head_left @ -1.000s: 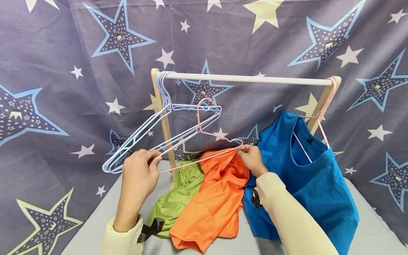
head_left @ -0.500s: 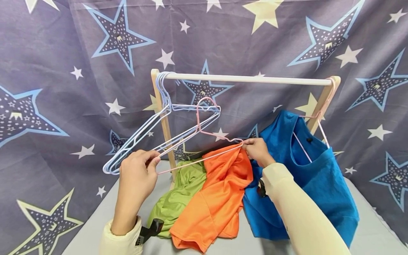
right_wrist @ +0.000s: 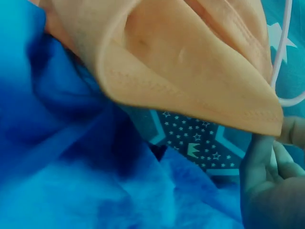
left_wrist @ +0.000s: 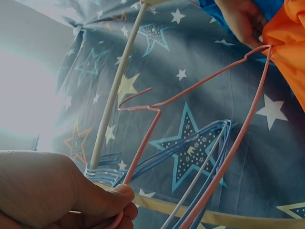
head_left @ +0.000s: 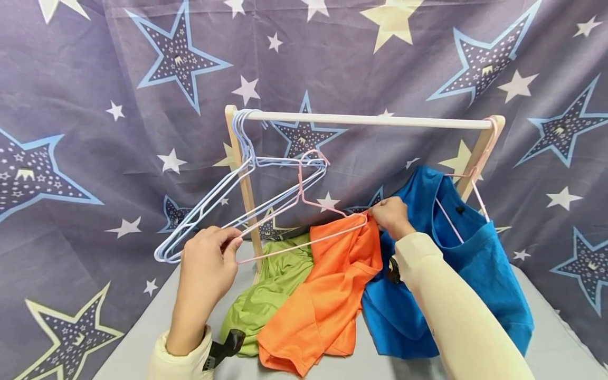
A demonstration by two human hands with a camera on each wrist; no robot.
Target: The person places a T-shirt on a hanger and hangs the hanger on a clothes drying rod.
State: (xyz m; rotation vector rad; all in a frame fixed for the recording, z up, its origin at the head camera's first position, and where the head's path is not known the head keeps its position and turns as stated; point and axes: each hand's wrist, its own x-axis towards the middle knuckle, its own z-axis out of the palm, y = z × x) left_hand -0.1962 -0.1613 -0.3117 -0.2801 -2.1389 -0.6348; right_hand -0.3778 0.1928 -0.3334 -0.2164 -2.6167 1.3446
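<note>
Grey tabletop [head_left: 551, 343]: beneath the orange garment [head_left: 313, 311], whose lower part rests on it
Green garment [head_left: 271, 295]: crumpled, at the orange garment's left, touching it
Rack [head_left: 247, 192]: behind the orange garment, feet hidden

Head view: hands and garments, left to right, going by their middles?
Left hand → green garment → orange garment → right hand → blue garment.

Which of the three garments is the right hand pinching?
The orange garment in the middle: the right hand pinches its edge. The green garment lies at the left, and the blue garment hangs from the rack.
</note>
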